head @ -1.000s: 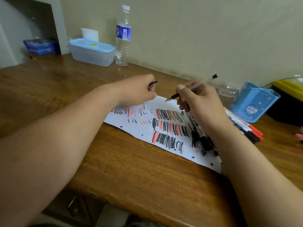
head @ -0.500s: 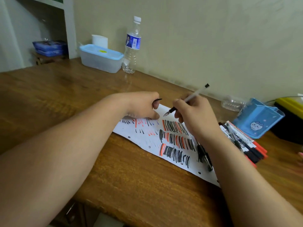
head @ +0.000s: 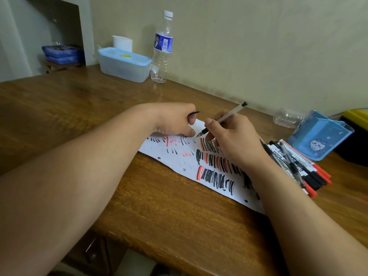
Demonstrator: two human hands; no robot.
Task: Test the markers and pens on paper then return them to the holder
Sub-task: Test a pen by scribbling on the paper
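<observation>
A white sheet of paper (head: 179, 159) covered in black and orange strokes lies on the wooden desk (head: 83, 108). My right hand (head: 231, 136) grips a clear pen (head: 229, 115), its tip touching the paper's upper part. My left hand (head: 175, 120) rests on the paper's far left corner and pinches the pen's black cap (head: 194, 112). A pile of markers and pens (head: 298, 164) lies on the desk right of my right wrist. The blue holder (head: 318, 136) with a cat picture stands tilted behind the pile.
A lidded plastic box (head: 124, 64) and a water bottle (head: 162, 46) stand at the wall, far left. A crumpled clear bottle (head: 286, 118) lies near the holder. A yellow and black object (head: 356, 124) sits at the right edge.
My right hand has lowered the pen from the air until its tip meets the paper. My left hand keeps the cap and has settled on the paper's corner.
</observation>
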